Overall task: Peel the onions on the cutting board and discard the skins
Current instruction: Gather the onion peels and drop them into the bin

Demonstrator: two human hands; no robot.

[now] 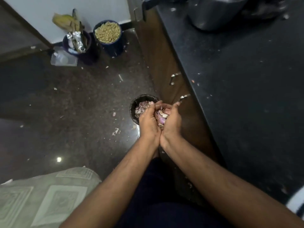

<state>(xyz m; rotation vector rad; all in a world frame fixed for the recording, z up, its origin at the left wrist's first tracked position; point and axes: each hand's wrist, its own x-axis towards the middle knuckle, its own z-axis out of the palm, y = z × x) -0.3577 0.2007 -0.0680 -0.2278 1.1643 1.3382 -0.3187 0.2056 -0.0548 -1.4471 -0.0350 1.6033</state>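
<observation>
Left hand (148, 120) and right hand (172, 120), fingers curled together, cup a heap of onion skins (161, 116) — just above a dark bin (134, 104) on the floor.

Both cupped hands, left hand (148, 122) touching right hand (171, 122), hold onion skins (161, 115) over a bin (134, 104) on the floor; counter (246, 79) right, two buckets (107, 36) far left.

Grain-filled blue bucket (107, 37), grey mat (44, 196)
</observation>
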